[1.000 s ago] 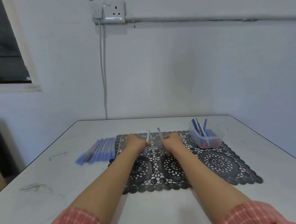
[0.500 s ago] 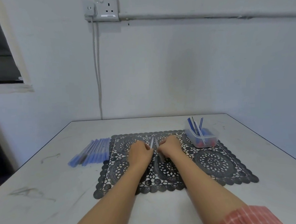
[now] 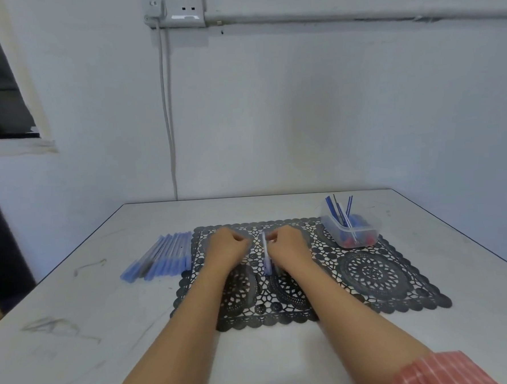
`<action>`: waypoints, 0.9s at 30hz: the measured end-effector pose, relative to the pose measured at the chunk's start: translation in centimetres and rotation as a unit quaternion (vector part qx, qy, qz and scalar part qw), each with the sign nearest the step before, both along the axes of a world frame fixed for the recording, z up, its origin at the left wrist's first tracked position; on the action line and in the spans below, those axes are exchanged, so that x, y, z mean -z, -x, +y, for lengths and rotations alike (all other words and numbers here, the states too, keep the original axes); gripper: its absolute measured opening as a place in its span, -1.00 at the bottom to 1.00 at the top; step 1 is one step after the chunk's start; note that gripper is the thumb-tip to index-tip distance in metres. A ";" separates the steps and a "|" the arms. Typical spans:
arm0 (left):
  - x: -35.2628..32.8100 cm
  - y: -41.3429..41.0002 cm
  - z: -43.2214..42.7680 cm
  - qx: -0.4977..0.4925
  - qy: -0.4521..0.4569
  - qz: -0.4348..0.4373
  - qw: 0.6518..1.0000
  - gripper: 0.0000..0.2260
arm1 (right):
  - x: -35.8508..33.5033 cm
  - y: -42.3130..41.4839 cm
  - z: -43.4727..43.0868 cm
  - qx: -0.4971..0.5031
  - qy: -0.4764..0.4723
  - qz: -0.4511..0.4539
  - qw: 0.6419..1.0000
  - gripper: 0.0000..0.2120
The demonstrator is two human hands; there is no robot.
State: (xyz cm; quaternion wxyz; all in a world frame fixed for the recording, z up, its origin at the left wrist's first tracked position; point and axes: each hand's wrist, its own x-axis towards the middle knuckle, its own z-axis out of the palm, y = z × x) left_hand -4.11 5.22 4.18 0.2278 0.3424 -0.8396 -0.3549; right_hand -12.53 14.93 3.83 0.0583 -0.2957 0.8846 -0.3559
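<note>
Over the black lace mat (image 3: pixel 373 276), my right hand (image 3: pixel 289 246) pinches a clear pen (image 3: pixel 265 250) that points away from me, its blue cap end (image 3: pixel 268 268) nearest to me. My left hand (image 3: pixel 228 247) hovers a little to the left of the pen with its fingers curled, and nothing shows in it. A gap of mat separates the two hands. A row of several blue-capped pens (image 3: pixel 161 256) lies on the white table (image 3: pixel 77 336), just left of the mat.
A clear plastic tub (image 3: pixel 351 235) holding several blue refills and small red and blue parts stands on the mat's far right corner. The wall, with a socket (image 3: pixel 186 7) and a hanging cable (image 3: pixel 168 122), rises right behind the table's far edge.
Each hand held a separate pen part a second ago. The hands came together, and now the pen sits in my right hand alone while my left hand has drawn off to the left.
</note>
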 end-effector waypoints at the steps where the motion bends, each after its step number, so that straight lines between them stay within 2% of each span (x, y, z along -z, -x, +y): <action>1: -0.5 -0.8 -1.1 -0.028 -0.002 0.017 0.999 -0.88 | -0.3 -0.3 -0.2 -0.019 0.011 -0.001 1.000 -0.73; 5: -1.1 -6.0 -6.9 -0.189 0.007 0.042 0.981 -0.83 | -1.6 -2.7 -1.8 -0.110 0.038 -0.005 0.993 -0.73; 8: -0.2 -9.3 -10.5 -0.307 -0.013 -0.004 0.952 -0.80 | -2.0 -4.6 -4.2 -0.151 0.020 -0.022 0.988 -0.75; 10: 0.5 -10.4 -11.9 -0.345 -0.041 -0.051 0.936 -0.81 | -2.1 -5.7 -5.7 -0.163 0.021 -0.029 0.986 -0.76; 14: 1.7 -11.2 -13.4 -0.337 -0.057 -0.094 0.935 -0.89 | -1.8 -7.3 -8.8 -0.164 0.011 -0.049 0.985 -0.75; 17: 1.5 -11.1 -13.7 -0.327 -0.055 -0.112 0.937 -0.90 | -1.0 -7.8 -10.4 -0.157 -0.001 -0.033 0.987 -0.93; 20: 1.5 -11.0 -13.8 -0.328 -0.055 -0.119 0.936 -0.85 | 0.2 -7.9 -11.4 -0.126 -0.007 -0.031 0.992 -0.74; 25: 1.5 -11.0 -14.1 -0.307 -0.059 -0.138 0.940 -0.93 | 0.3 -7.6 -11.7 -0.116 -0.017 -0.025 0.993 -0.67; 27: 1.4 -10.9 -14.2 -0.306 -0.060 -0.135 0.941 -0.89 | 0.2 -7.3 -11.8 -0.118 -0.009 -0.040 0.992 -0.63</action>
